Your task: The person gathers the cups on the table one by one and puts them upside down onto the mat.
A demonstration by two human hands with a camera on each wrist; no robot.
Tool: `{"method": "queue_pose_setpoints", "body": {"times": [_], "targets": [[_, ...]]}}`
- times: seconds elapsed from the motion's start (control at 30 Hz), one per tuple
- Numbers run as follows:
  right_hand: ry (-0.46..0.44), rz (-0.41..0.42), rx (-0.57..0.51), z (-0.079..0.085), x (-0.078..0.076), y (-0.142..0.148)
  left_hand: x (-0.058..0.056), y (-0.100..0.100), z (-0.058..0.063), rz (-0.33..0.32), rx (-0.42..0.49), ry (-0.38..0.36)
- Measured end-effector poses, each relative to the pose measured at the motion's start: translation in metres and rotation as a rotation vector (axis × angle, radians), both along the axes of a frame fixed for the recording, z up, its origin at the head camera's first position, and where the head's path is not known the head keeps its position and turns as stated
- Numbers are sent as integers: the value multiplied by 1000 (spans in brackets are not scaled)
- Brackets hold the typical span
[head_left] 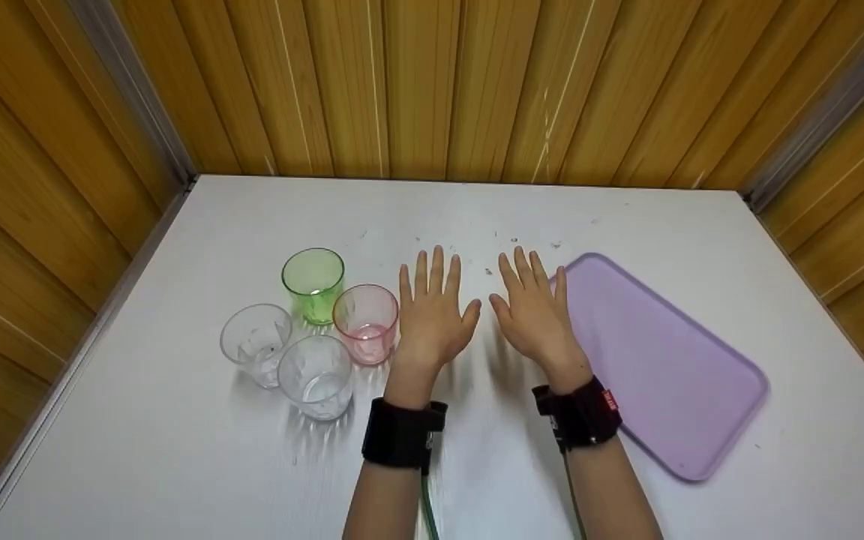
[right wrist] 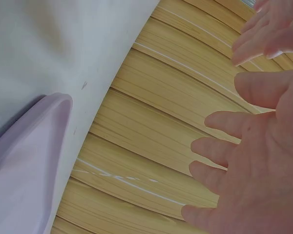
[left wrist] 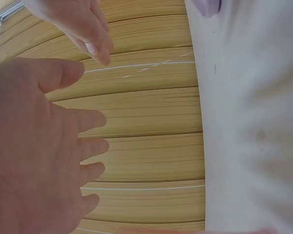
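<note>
left hand (head_left: pixel 432 315), right hand (head_left: pixel 533 315): flat, fingers straight, empty, mid-tabletop (head_left: pixel 477 210). pink cup (head_left: pixel 366 322) just beside left hand; green cup (head_left: pixel 313 284) and two clear cups (head_left: pixel 286 360) toward left edge. purple tray (head_left: pixel 664 367) toward right edge, bare. nothing moved yet. wristband tag (head_left: pixel 610 400) unreadable.
</note>
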State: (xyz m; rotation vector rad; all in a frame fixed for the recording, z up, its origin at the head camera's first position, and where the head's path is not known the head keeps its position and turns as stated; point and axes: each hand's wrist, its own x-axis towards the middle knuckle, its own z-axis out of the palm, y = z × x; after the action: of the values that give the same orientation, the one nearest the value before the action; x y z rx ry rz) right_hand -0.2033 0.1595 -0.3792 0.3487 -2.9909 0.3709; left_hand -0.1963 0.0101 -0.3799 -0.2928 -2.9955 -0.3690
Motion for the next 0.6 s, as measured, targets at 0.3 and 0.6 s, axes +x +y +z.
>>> {"method": "queue_pose_setpoints", "body": {"times": [0.3,0.6], "targets": [[-20,-21,-14,0,0,0,0,-15,0,154,-21,96],[-30,-14,-12,1,1,-2,-2,-16,-2,495,32,275]]}}
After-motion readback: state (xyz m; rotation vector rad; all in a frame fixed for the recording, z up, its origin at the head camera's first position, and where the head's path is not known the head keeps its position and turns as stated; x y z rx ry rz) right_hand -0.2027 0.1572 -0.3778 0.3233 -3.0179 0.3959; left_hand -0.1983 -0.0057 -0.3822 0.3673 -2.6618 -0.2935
